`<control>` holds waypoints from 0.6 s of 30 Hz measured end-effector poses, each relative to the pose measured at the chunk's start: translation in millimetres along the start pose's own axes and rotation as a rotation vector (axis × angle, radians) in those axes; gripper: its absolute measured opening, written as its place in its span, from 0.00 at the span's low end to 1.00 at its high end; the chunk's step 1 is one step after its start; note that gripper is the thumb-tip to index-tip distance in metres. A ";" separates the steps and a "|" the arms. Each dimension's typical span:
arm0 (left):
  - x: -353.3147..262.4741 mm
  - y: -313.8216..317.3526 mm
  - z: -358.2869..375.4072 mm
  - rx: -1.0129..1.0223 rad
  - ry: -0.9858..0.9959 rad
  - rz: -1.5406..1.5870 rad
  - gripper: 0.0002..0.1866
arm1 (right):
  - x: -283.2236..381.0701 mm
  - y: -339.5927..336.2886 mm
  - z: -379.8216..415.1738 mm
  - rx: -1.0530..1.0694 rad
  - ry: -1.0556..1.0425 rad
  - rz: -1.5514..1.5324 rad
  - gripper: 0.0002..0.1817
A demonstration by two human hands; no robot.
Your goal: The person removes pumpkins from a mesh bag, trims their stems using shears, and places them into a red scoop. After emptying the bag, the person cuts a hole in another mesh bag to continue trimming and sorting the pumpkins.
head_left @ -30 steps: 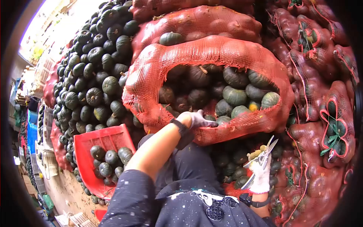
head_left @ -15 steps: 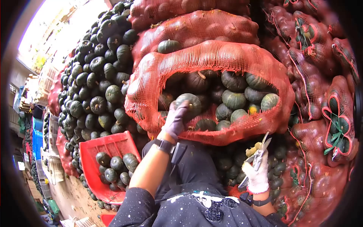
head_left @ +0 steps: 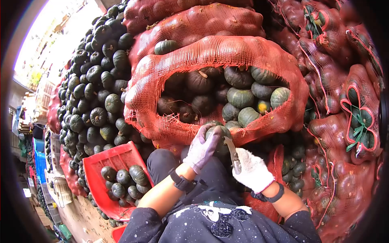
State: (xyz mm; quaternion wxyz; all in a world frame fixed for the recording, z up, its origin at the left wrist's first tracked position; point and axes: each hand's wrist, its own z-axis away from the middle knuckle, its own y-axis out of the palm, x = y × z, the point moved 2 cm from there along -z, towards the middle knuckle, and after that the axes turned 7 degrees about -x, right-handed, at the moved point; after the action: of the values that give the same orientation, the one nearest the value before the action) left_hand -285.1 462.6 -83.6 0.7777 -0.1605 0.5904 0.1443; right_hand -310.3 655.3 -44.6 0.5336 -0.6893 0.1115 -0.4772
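Observation:
My left hand (head_left: 201, 150), in a light purple glove, grips a dark green squash (head_left: 220, 137) just below the opening of a red mesh sack (head_left: 139, 95). Beside it on the right, my right hand (head_left: 252, 170), in a white glove, is closed around metal cutters (head_left: 234, 154), whose blade end is against or very near the squash. The sack is torn wide open and shows several green squashes (head_left: 240, 97) inside, one with a yellow patch. My fingers partly cover the held squash.
A red plastic scoop (head_left: 95, 174) with several small squashes stands at the lower left. A large heap of squashes (head_left: 98, 116) rises behind it. Full red mesh sacks (head_left: 202, 24) lie at the back, and more tied sacks (head_left: 336, 133) on the right.
My left hand has drawn the squash out of the sack's opening, toward my body. My right hand has moved left with the cutters and up to the squash. The view has shifted slightly.

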 end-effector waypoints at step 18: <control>-59.3 -78.3 -80.5 0.165 0.401 -0.452 0.19 | -58.6 -28.7 17.9 -0.462 0.516 -1.137 0.37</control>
State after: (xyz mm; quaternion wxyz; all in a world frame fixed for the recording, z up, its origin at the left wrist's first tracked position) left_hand -338.4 355.7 -40.4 0.6685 -0.2493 0.6911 -0.1151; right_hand -337.0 717.1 -51.7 -0.0068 -0.6011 -0.0459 -0.7978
